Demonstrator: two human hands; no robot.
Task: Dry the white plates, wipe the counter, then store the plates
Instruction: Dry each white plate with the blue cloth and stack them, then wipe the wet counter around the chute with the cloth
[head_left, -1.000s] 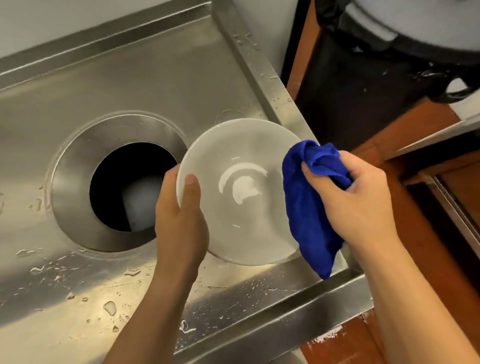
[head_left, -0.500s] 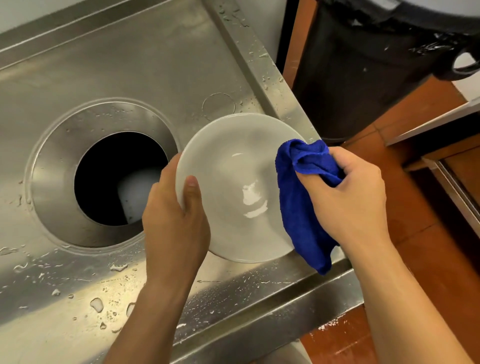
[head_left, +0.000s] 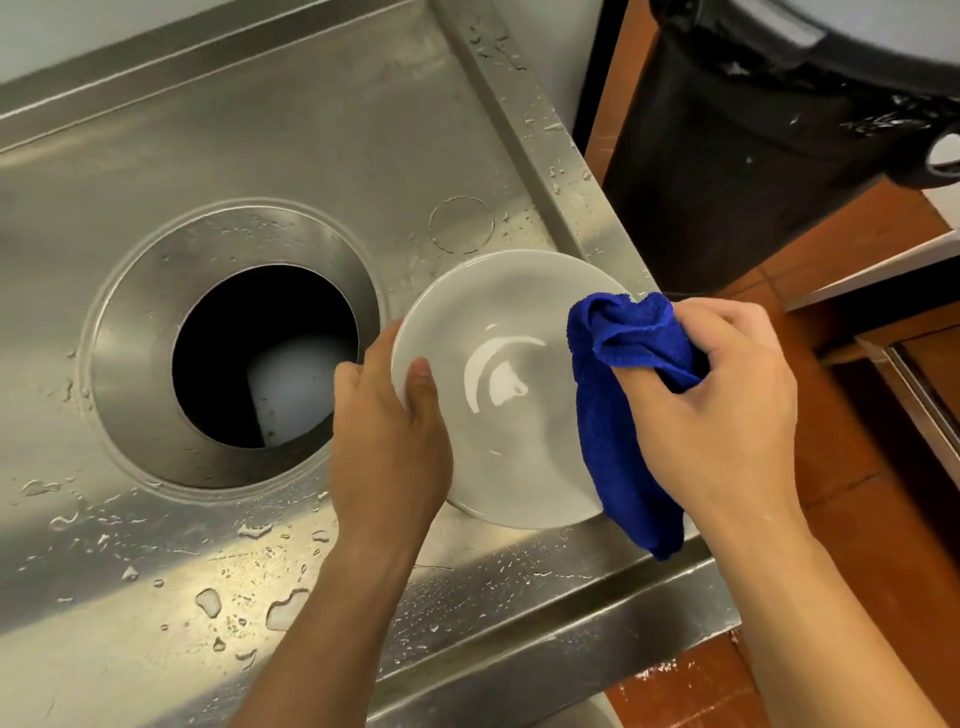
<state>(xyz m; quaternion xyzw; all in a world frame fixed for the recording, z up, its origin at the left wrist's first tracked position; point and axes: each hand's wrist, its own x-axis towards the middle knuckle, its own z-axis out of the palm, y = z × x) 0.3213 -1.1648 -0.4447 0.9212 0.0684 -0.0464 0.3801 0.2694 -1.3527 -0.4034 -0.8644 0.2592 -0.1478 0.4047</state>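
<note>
A white plate (head_left: 498, 384) is held tilted above the right end of the wet steel counter (head_left: 260, 130). My left hand (head_left: 389, 447) grips its left rim, thumb on the face and fingers behind. My right hand (head_left: 717, 415) grips a bunched blue cloth (head_left: 623, 415) against the plate's right edge, and the cloth hangs down past the rim. A bright glare sits in the middle of the plate's face.
A round opening (head_left: 260, 358) in the counter shows a dark hole with something pale inside. Water drops lie along the counter's front lip (head_left: 519, 623). A black bin (head_left: 753, 156) stands on the red tiled floor (head_left: 883, 493) to the right.
The plate and both hands stay together in the same grip. The cloth has shifted slightly up along the plate's right edge, and the glare on the plate has moved.
</note>
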